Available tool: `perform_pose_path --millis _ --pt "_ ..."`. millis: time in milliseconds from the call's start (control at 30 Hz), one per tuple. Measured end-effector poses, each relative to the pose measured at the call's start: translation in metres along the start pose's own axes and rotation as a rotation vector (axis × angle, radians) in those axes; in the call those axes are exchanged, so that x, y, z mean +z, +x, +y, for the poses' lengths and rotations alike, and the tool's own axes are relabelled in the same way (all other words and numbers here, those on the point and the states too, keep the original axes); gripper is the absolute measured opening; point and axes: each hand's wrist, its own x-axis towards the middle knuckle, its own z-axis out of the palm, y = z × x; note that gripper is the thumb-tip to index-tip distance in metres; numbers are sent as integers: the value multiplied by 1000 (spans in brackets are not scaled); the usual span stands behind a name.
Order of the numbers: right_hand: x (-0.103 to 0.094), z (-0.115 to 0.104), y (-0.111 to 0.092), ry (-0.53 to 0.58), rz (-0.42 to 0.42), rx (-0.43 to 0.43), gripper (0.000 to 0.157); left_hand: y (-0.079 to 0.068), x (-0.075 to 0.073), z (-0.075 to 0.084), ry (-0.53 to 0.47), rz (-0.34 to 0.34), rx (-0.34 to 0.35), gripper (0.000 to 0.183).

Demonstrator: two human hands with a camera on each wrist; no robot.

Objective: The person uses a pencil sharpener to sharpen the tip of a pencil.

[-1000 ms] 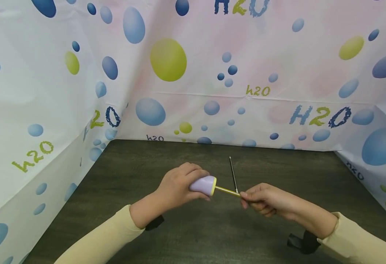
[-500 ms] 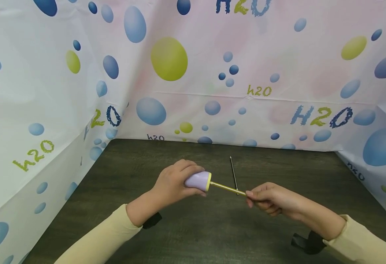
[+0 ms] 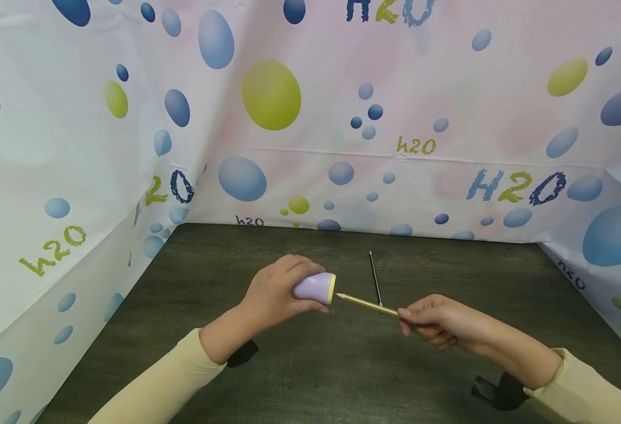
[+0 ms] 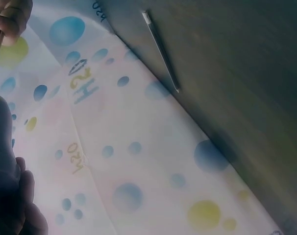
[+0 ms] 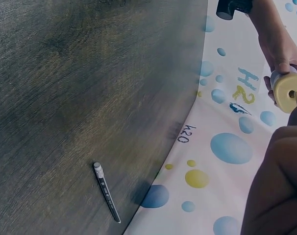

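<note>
A lilac pencil sharpener (image 3: pixel 313 287) with a yellow end lies in the grip of my left hand (image 3: pixel 276 291), held on its side above the table. In the right wrist view, the round hole in its yellow face (image 5: pixel 284 96) shows. My right hand (image 3: pixel 438 321) pinches a yellow striped pencil (image 3: pixel 369 304) near its rear end, between thumb and fingers. The pencil's sharpened tip points at the sharpener, just outside the yellow end. Beyond the hands, a dark pencil (image 3: pixel 375 277) with a white end lies on the table; the yellow pencil overlaps its near end in the head view.
The dark wood-grain table (image 3: pixel 225 253) meets a white backdrop (image 3: pixel 310 118) printed with blue and green dots, which stands behind it and along both sides. Black straps (image 3: pixel 498 391) with wrist cameras sit at both wrists.
The yellow pencil has come out of the sharpener, baring its pointed tip. My left hand has moved left with the sharpener, my right hand slightly right with the pencil.
</note>
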Motion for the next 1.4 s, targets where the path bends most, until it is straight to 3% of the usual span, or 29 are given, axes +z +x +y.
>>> perform_pose_path --millis 433,733,967,1167,1400 --pt "0 4 -3 26 -19 -31 37 -6 -4 -4 13 8 -41 63" --pt "4 5 -3 51 19 -13 36 -14 -8 -4 14 22 -100 61" --pt "3 14 -1 105 37 -29 41 -21 -12 -2 -59 -5 -170 59" --pt "4 16 3 177 73 -43 37 -24 -17 2 -119 -21 -222 58" --pt "4 14 13 142 169 9 39 -24 -21 3 -205 -24 -268 56"
